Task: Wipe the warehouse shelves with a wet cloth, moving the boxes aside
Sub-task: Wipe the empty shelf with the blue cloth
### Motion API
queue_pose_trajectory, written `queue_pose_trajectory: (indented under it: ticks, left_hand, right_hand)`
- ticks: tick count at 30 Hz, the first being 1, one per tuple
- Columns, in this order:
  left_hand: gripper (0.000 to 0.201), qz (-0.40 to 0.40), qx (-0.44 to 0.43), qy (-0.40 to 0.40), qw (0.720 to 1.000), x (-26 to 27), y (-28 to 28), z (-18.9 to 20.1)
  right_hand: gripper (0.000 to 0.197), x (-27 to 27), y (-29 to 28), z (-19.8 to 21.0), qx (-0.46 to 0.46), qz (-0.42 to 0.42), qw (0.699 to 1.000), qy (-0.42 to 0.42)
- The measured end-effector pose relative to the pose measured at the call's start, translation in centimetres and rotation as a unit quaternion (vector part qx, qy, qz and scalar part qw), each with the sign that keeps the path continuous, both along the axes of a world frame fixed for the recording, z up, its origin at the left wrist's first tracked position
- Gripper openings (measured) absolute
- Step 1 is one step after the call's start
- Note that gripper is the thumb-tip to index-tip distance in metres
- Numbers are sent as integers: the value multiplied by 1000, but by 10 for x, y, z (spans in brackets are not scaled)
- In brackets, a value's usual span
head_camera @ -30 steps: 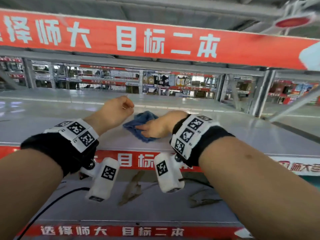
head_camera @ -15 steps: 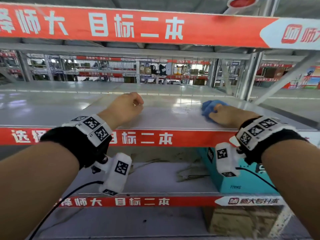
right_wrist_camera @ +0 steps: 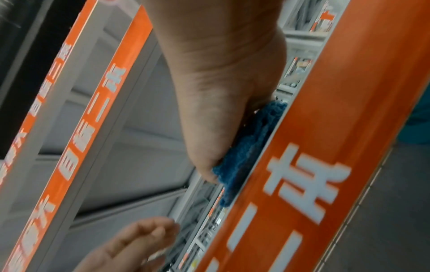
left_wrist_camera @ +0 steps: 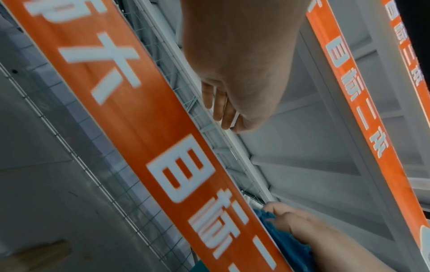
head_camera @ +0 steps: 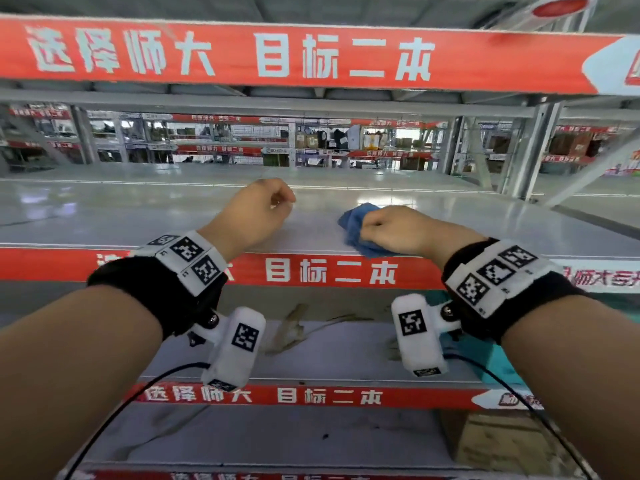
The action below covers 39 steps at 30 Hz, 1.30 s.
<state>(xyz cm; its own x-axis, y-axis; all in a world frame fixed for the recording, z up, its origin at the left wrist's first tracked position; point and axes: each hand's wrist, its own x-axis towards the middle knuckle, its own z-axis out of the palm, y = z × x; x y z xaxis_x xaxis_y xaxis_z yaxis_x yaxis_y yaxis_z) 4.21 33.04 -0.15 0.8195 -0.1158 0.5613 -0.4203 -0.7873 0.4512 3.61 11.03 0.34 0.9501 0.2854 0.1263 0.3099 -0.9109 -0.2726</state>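
A crumpled blue cloth (head_camera: 353,221) lies on the grey metal shelf (head_camera: 138,216), close to its front edge with the red banner (head_camera: 311,271). My right hand (head_camera: 381,226) grips the cloth with curled fingers and presses it onto the shelf. The right wrist view shows the cloth (right_wrist_camera: 246,152) bunched under the right hand (right_wrist_camera: 221,92) at the shelf lip. My left hand (head_camera: 270,206) hovers over the shelf to the left of the cloth, loosely curled and holding nothing. In the left wrist view, the left hand's fingers (left_wrist_camera: 218,103) hang relaxed beside the shelf edge.
A teal box (head_camera: 502,362) stands on the lower shelf at the right. A cardboard box (head_camera: 502,445) sits on the shelf below it. A grey upright post (head_camera: 540,150) rises at the shelf's right. Another banner-fronted shelf (head_camera: 277,57) hangs overhead. Cables trail from both wrist cameras.
My right hand swept the cloth right along the shelf front, then back left toward the middle. It went from lying flat on the cloth to gripping it. My left hand stayed put.
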Motion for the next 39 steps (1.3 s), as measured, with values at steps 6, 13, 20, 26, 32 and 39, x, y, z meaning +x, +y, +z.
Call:
queue_pose_trajectory:
  ticks: [6,13,20,26,32,39]
  left_hand:
    - [17,11,-16,-28,999,-2,53,3]
    - [16,27,-16,-26,999,1,109,-2]
    - [20,60,48,-67,995,8,123,-18]
    - [24,90,60,-88,990,13,129,-34]
    - [27,80,64,-89,991,18,125,-40]
    - [31,45,-7,-108,993,10,126,-36]
  right_hand:
    - [24,-12,96,-11,-66,37,997,-24]
    - [52,3,192,-25,-96,53,994,-10]
    - [50,8,106,-21,-110,-74,991,4]
    - [38,1,26,-30,-25,-255,966,-43]
    - [33,-11,73,-35,31,-187,976,-102]
    - [39,-10,169,-35,-71,-61,991,-101]
